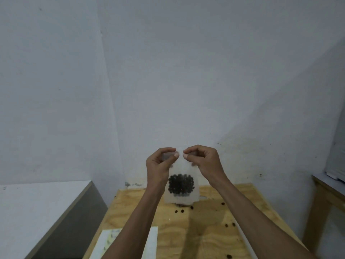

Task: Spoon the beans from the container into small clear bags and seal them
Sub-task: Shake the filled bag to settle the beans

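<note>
I am at the sealing step. My left hand (162, 160) and my right hand (200, 158) are both raised in front of me, and each pinches the top edge of the small clear bag (180, 170) between thumb and forefinger. My two thumbs sit close together at the middle of that edge, nearly touching, with the other fingers curled behind it. The bag hangs straight down from my fingertips, and the dark beans (180, 183) lie bunched in its lower half, below and between my wrists.

Whether the strip along the top is already pressed shut under my thumbs, I cannot tell; the plastic there is pale and blurred.

As I judge it, the next move is to squeeze the strip and slide each pinch outward, left hand towards its own corner and right hand towards the other, keeping the bag upright so the beans stay low and clear of the closure. A bean caught in the strip would leave a gap.

Under my forearms is the wooden table (211, 238). A few loose beans (179, 211) lie scattered on it just below the hanging bag, and more lie beneath my right forearm. A white sheet (151, 243) lies under my left forearm. The container and the spoon are not in sight.
</note>
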Demonstrator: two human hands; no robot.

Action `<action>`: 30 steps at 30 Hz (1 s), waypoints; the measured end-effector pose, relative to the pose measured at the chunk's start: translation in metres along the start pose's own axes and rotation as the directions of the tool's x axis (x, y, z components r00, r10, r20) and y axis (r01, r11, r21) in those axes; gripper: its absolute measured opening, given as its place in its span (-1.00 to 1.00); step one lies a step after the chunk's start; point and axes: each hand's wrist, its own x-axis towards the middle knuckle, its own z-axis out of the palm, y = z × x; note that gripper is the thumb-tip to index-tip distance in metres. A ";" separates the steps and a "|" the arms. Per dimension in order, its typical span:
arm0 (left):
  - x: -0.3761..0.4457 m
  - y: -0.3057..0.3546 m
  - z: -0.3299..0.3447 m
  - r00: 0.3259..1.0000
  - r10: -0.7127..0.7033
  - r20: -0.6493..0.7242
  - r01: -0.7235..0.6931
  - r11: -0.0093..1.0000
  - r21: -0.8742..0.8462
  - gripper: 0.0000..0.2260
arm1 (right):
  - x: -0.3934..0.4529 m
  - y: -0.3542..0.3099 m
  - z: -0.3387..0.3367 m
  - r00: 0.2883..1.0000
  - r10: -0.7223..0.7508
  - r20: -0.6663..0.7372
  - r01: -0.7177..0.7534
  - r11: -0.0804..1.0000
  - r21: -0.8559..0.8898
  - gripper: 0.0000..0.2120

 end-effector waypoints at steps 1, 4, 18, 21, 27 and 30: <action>0.000 0.000 0.000 1.000 -0.002 0.005 0.002 1.000 0.002 -0.91 | -0.001 0.000 0.000 1.000 -0.006 -0.009 0.006 1.000 -0.005 -0.94; -0.001 0.001 -0.001 1.000 -0.006 0.004 0.006 1.000 0.017 -0.92 | -0.002 -0.002 0.000 0.999 -0.006 -0.032 0.006 1.000 -0.006 -0.94; -0.006 0.001 -0.005 0.999 -0.035 0.039 0.032 0.996 0.085 -0.91 | -0.001 0.001 -0.002 0.999 -0.040 0.019 0.041 0.997 -0.068 -0.91; -0.002 0.002 -0.008 0.997 -0.047 0.059 0.041 0.994 0.099 -0.90 | -0.001 0.003 -0.006 0.999 -0.016 0.042 0.017 1.000 -0.026 -0.88; -0.001 -0.002 -0.018 0.987 -0.127 0.101 0.120 0.990 0.075 -0.86 | -0.004 0.013 -0.015 0.992 0.099 0.076 -0.100 0.995 0.010 -0.85; 0.000 -0.007 -0.016 0.988 -0.125 0.096 0.116 0.989 0.089 -0.85 | -0.005 0.018 -0.010 0.994 0.109 0.012 -0.109 0.994 0.013 -0.84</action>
